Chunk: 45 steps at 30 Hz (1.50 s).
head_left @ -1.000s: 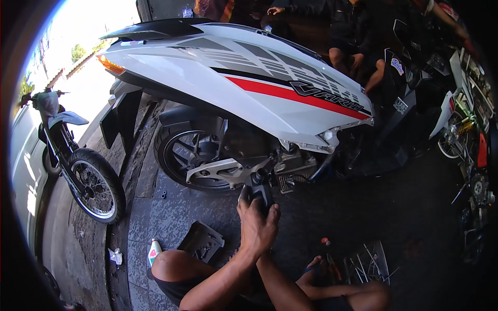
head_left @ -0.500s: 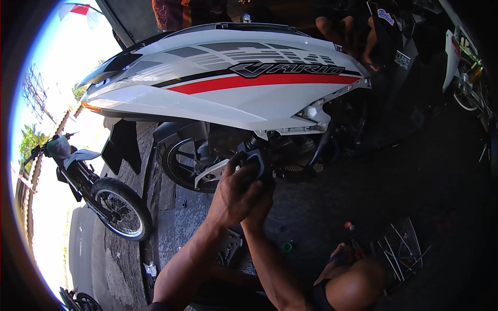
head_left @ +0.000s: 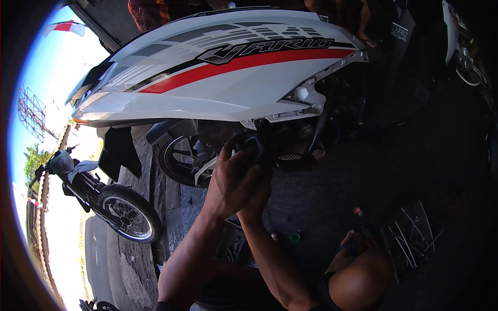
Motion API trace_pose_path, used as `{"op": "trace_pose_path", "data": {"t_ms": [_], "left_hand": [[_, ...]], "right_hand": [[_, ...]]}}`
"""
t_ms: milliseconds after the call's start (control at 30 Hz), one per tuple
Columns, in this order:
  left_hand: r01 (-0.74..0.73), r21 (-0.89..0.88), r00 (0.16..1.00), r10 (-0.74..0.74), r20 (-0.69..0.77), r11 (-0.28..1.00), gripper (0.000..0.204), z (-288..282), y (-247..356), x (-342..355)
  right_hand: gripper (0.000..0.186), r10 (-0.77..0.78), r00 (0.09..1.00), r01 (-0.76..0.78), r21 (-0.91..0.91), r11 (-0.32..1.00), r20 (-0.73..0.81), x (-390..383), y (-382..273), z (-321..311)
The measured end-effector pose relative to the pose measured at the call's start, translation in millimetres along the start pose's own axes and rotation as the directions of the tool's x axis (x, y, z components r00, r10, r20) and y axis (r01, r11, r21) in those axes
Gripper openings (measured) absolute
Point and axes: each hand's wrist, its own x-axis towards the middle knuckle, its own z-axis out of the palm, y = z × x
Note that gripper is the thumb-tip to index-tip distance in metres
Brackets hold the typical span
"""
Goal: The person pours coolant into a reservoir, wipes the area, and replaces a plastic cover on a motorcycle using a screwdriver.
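While the white scooter [head_left: 233, 88] fills your view from ten o'clock to one, your two hands meet close to the centre of it, just below the scooter's body. Your left hand [head_left: 228, 184] curls round a dark, boxy tool [head_left: 262, 146], its fingers bent over the near side. Your right hand [head_left: 258, 194] presses up against it from the six o'clock side, but it sits in shadow and is partly covered, so you cannot tell how tightly its fingers close. The tool points toward twelve, its far end near the scooter's lower edge; whether they touch is too dark to tell. At nine o'clock from your hands stands the scooter's rear wheel [head_left: 179, 159]. Farther out, at eight, is a motorbike [head_left: 127, 212] with a spoked front wheel. On the floor [head_left: 316, 192], a small green cap [head_left: 295, 237] lies at five o'clock, while a small red object [head_left: 358, 211] and a tray [head_left: 398, 259] of thin rods lie at four.
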Motion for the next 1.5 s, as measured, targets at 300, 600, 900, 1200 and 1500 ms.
{"op": "trace_pose_path", "data": {"t_ms": [300,600,900,1200,1500], "left_hand": [[-0.038,0.074,0.999,0.039,-0.004,0.997,0.044,2.1,-0.9,8.3],[-0.085,0.093,0.996,0.085,0.004,0.992,0.044,5.9,5.7,14.3],[-0.06,0.196,0.998,0.054,0.033,0.979,0.047,1.3,2.8,12.0],[-0.111,0.224,0.992,0.096,0.08,0.968,0.048,-1.3,2.7,16.7],[-0.168,0.232,0.985,0.156,0.069,0.958,0.045,1.9,4.8,19.4]], "right_hand": [[0.049,-0.045,0.998,0.053,-0.267,0.962,0.035,-2.3,6.5,10.6],[0.068,-0.032,0.999,0.042,-0.267,0.963,0.041,-3.0,12.0,11.9],[0.058,0.001,0.995,0.04,-0.401,0.915,0.102,-14.3,9.1,23.0],[0.047,-0.191,0.981,0.152,-0.47,0.869,-0.036,-3.6,-2.4,13.8],[0.051,-0.226,0.97,0.223,-0.676,0.702,0.084,-4.8,5.0,16.0]]}}
